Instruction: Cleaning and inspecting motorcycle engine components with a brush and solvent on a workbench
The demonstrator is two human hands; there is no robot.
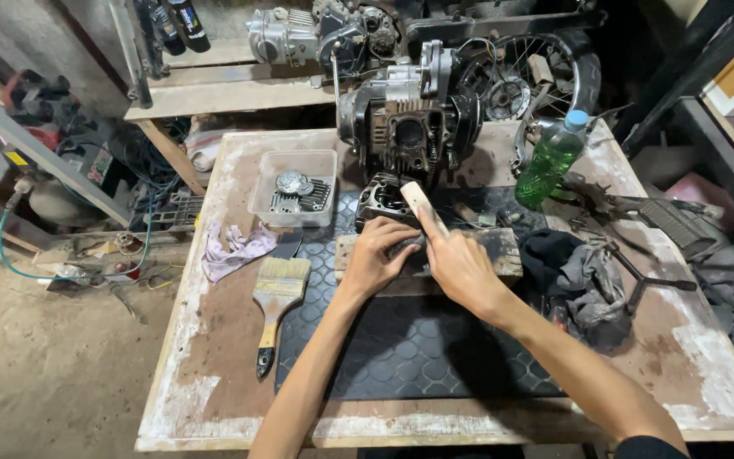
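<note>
My left hand [377, 255] presses down on a small dark metal part [405, 247] that lies on a wooden block [503, 249] on the black rubber mat [418, 348]. My right hand [460, 265] grips a pale-handled tool [422, 206], its handle slanting up and away from me, its tip against the dark part. Just beyond the hands lies a dark cylinder piece [381, 197], and behind that stands a motorcycle engine [409, 127].
A wide paintbrush [277, 302] and a pale rag [235, 249] lie left of the mat. A clear plastic tub [293, 189] holds metal parts. A green bottle [551, 159], dark cloths [573, 276] and metal tools [639, 263] crowd the right side of the worn table [214, 340].
</note>
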